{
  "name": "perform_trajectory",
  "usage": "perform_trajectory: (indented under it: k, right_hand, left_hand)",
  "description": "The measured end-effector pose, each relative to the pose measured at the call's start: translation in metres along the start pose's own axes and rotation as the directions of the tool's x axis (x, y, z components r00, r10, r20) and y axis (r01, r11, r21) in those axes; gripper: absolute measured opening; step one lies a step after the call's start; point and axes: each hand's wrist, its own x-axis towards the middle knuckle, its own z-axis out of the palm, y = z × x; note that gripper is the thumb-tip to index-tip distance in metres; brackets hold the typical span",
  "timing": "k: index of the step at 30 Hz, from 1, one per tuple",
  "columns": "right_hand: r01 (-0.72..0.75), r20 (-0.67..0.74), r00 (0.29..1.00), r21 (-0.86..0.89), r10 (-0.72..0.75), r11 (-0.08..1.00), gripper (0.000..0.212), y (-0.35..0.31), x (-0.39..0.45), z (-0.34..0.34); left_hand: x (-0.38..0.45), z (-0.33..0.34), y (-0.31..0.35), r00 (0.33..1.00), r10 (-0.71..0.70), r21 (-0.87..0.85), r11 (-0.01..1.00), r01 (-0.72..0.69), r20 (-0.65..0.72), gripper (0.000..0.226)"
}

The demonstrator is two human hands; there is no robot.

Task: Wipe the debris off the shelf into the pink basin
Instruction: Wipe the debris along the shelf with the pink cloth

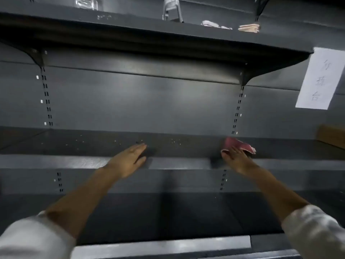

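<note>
The person reaches both arms forward to a dark metal shelf point(84, 144). The left hand point(128, 159) lies flat at the shelf's front edge, fingers straight and together, holding nothing. The right hand point(236, 159) is spread open too, palm down, pressing on a pink cloth point(238, 144) that lies on the shelf; the cloth sticks out past the fingertips toward 12 and 2 o'clock. The hands are well apart, the right at 3 o'clock from the left.

Pale crumbs of debris point(175, 141) are scattered on the shelf between the hands, nearer the back wall, at about 1 o'clock from the left hand. More specks point(78, 141) lie at 10 o'clock from that hand.

Both forearms are bare, with white sleeves point(31, 238) pushed up near the elbows.

The upper shelf point(130, 32) carries a folded tan cloth point(249, 28) and a crumpled white scrap point(211, 23) toward its right end. A paper sign point(317, 79) with handwriting hangs from that shelf's right corner. A brown box point(332, 136) sits at the far right of the lower shelf, at 3 o'clock from the cloth.

The pink basin is not in view.
</note>
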Motion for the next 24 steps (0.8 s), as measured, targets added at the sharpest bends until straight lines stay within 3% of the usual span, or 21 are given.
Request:
perform_trajectory:
  k: [3, 5, 8, 10, 16, 19, 21, 24]
  right_hand:
    - [-0.021, -0.112, 0.993, 0.004, 0.021, 1.0, 0.049, 0.03, 0.047, -0.005]
    - [-0.085, -0.111, 0.99, -0.008, 0.083, 0.996, 0.05, 0.048, 0.075, -0.006]
    - [-0.215, -0.088, 0.973, 0.001, 0.214, 0.977, 0.056, 0.061, 0.105, -0.004]
    - [-0.269, -0.074, 0.96, 0.022, 0.27, 0.963, 0.06, 0.067, 0.123, -0.001]
    - [-0.249, -0.006, 0.969, -0.053, 0.249, 0.967, 0.065, 0.058, 0.144, 0.013]
    - [-0.347, -0.054, 0.938, -0.116, 0.343, 0.931, 0.068, 0.051, 0.147, 0.019]
    - [-0.39, -0.055, 0.921, -0.119, 0.386, 0.913, 0.065, 0.043, 0.149, 0.023]
    - [-0.17, 0.038, 0.983, -0.148, 0.178, 0.974, 0.048, 0.021, 0.149, 0.028]
  left_hand:
    - [0.005, 0.015, -0.033, 0.994, -0.036, 0.047, 0.998, 0.041, -0.107, 0.051]
    - [-0.001, 0.019, -0.046, 0.99, -0.047, 0.106, 0.992, 0.061, -0.133, 0.05]
    - [-0.004, 0.017, -0.047, 0.957, 0.129, 0.202, 0.976, -0.077, -0.259, 0.076]
    - [-0.006, 0.018, -0.049, 0.944, 0.178, 0.268, 0.958, -0.102, -0.278, 0.078]
    - [-0.002, 0.022, -0.05, 0.937, 0.189, 0.261, 0.959, -0.111, -0.295, 0.066]
    - [-0.003, 0.022, -0.051, 0.936, 0.161, 0.216, 0.972, -0.096, -0.312, 0.04]
    - [-0.003, 0.024, -0.05, 0.931, 0.141, 0.19, 0.978, -0.08, -0.338, 0.036]
    - [-0.001, 0.028, -0.05, 0.919, 0.133, 0.193, 0.979, -0.064, -0.371, 0.035]
